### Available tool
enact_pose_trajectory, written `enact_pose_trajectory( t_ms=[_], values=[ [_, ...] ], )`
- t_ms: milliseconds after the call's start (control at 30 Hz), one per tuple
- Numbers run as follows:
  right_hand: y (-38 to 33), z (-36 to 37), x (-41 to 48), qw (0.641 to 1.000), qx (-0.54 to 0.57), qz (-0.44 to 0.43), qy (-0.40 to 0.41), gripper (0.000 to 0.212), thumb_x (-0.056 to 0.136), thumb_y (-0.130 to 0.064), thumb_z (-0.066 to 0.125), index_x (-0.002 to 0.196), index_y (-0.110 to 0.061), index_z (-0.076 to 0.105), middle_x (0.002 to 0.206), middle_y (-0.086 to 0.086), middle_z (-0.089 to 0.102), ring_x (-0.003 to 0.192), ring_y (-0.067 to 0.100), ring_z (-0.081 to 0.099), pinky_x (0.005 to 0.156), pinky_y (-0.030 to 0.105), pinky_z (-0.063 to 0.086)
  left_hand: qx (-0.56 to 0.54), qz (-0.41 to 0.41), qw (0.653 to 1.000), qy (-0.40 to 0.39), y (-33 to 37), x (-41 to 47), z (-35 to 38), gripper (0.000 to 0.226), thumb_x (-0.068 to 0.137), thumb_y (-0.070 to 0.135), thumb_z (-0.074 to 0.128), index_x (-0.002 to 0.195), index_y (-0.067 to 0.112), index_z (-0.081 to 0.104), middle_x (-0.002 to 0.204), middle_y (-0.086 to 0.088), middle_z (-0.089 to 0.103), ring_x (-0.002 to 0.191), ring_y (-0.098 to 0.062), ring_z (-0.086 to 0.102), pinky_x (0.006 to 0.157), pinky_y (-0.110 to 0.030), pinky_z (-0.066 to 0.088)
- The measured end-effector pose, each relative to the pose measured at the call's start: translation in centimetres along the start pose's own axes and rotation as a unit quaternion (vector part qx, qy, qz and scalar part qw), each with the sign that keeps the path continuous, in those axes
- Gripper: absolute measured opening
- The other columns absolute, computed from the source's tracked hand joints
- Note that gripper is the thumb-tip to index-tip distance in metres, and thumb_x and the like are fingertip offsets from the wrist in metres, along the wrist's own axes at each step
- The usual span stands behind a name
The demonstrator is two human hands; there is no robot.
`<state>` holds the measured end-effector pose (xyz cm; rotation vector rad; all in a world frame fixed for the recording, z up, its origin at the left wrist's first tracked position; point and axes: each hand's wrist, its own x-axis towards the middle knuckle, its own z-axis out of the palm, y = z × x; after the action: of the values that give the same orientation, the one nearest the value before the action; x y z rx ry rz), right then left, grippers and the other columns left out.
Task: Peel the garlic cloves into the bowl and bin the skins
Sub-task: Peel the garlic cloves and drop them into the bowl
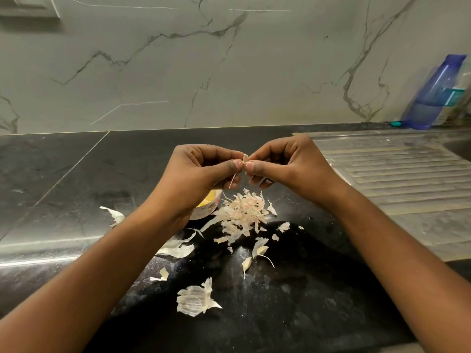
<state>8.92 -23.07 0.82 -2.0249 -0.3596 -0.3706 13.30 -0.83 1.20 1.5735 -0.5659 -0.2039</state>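
Note:
My left hand (204, 171) and my right hand (283, 166) meet above the dark counter, fingertips together, both pinching one small garlic clove (245, 159). A thin strip of skin hangs down from it. Below my left wrist sits a small white bowl (207, 206), mostly hidden, with pale yellow peeled garlic inside. A heap of pinkish-white skins (242, 212) lies just right of the bowl. More loose skins (195, 299) are scattered over the counter toward me.
A steel sink drainboard (397, 179) takes up the right side. A blue bottle (433, 95) leans against the marble wall at the far right. A wall socket (28, 3) is at the top left. No bin is in view.

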Motion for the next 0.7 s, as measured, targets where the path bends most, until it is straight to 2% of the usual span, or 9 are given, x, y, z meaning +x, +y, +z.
enact_pose_trajectory(
  t_ms=[167, 333, 500, 700],
  values=[
    [0.18, 0.16, -0.04, 1.0, -0.013, -0.018, 0.011, 0.014, 0.097, -0.013, 0.077, 0.104, -0.002, 0.081, 0.086, 0.009, 0.081, 0.077, 0.025, 0.08, 0.071, 0.039, 0.067, 0.104, 0.074, 0.992, 0.014, -0.4, 0.07, 0.0, 0.015, 0.092, 0.009, 0.076, 0.106, 0.013, 0.08, 0.092, -0.002, 0.082, 0.084, -0.019, 0.08, 0.076, -0.027, 0.065],
    [0.33, 0.22, 0.04, 0.998, -0.037, -0.051, 0.013, 0.014, 0.098, -0.013, 0.076, 0.102, -0.001, 0.081, 0.084, 0.006, 0.08, 0.075, 0.023, 0.079, 0.07, 0.032, 0.064, 0.157, 0.116, 0.981, 0.007, -0.59, 0.25, -0.23, 0.015, 0.094, 0.009, 0.075, 0.107, 0.013, 0.08, 0.09, 0.0, 0.082, 0.08, -0.017, 0.08, 0.075, -0.03, 0.065],
    [0.68, 0.66, -0.01, 0.994, -0.077, -0.077, 0.018, 0.009, 0.098, -0.009, 0.075, 0.099, -0.004, 0.083, 0.082, 0.002, 0.08, 0.073, 0.021, 0.079, 0.07, 0.037, 0.066, 0.17, 0.122, 0.978, -0.006, -0.74, 0.33, -0.28, 0.012, 0.094, 0.006, 0.074, 0.105, 0.009, 0.08, 0.088, -0.001, 0.081, 0.077, -0.016, 0.079, 0.074, -0.029, 0.065],
    [0.5, 0.46, -0.1, 0.995, -0.069, -0.065, 0.013, 0.009, 0.097, -0.01, 0.077, 0.1, -0.004, 0.082, 0.085, 0.004, 0.081, 0.077, 0.021, 0.08, 0.074, 0.042, 0.068, 0.187, 0.137, 0.973, 0.003, -0.74, 0.4, -0.32, 0.012, 0.095, 0.006, 0.074, 0.104, 0.011, 0.081, 0.086, -0.001, 0.081, 0.075, -0.016, 0.079, 0.073, -0.029, 0.066]
  ],
)
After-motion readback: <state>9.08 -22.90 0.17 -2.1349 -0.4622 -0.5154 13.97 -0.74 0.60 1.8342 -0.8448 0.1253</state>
